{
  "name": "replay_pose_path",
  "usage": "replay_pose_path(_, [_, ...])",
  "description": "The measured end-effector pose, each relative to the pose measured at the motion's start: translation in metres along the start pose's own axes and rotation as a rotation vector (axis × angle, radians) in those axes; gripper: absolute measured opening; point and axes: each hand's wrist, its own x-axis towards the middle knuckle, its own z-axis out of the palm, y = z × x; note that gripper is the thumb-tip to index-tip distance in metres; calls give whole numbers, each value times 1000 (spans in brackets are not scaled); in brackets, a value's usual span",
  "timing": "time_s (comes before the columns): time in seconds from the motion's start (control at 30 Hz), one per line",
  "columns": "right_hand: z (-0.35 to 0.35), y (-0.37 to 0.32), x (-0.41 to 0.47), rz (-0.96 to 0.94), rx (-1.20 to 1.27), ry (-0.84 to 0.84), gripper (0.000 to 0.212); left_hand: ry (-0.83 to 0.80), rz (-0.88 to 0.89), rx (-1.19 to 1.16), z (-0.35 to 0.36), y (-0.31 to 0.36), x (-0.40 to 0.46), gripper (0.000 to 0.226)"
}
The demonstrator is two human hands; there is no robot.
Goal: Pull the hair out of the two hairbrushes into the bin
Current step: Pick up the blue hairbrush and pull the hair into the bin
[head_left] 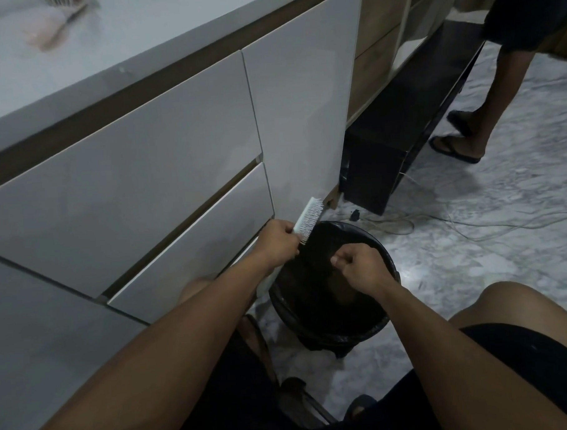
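Note:
My left hand (278, 242) grips the handle of a white hairbrush (309, 217), holding it tilted over the far left rim of a black bin (387, 321) lined with a black bag. The bristles face right, toward the bin. My right hand (359, 265) hovers over the bin's opening with fingers pinched together; dark strands seem to hang from it, but against the black liner I cannot tell for sure. A second brush (68, 11) lies blurred on the white counter at top left.
White cabinet drawers (128, 189) stand close on the left. A dark low bench (402, 138) and loose cables (438, 221) lie beyond the bin on the marble floor. Another person's legs in sandals (467, 135) stand at the upper right. My knees flank the bin.

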Motion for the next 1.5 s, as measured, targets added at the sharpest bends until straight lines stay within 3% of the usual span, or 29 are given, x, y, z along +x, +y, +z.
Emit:
replay_pose_path(0.33, [11,8,2,40,-11,-127,13,-98,-100,-37,12,-13,-6,26])
replay_pose_path(0.47, [15,9,3,49,-7,-242,32,-119,-134,-96,14,-15,-5,24])
replay_pose_path(0.7, [13,11,6,59,-1,-87,29,-126,-180,-229,19,-24,-4,15])
replay_pose_path(0.83, [13,7,8,54,163,35,16,-133,-189,-295,22,-26,-5,16])
replay_pose_path(1.0, [12,0,7,59,360,80,21,-183,-177,-353,22,-24,-9,17])
replay_pose_path(1.1, [12,0,7,77,332,175,16,-278,-194,-372,20,-19,-15,29])
replay_pose_path(1.23, [5,-2,4,142,229,353,16,-279,-184,-366,16,-14,-18,39])
replay_pose_path(1.37, [-1,-9,4,164,299,334,6,-274,-149,-339,8,-6,-19,38])
replay_pose_path(1.5, [-16,-32,5,181,496,235,37,-299,-84,-342,-4,9,-20,26])
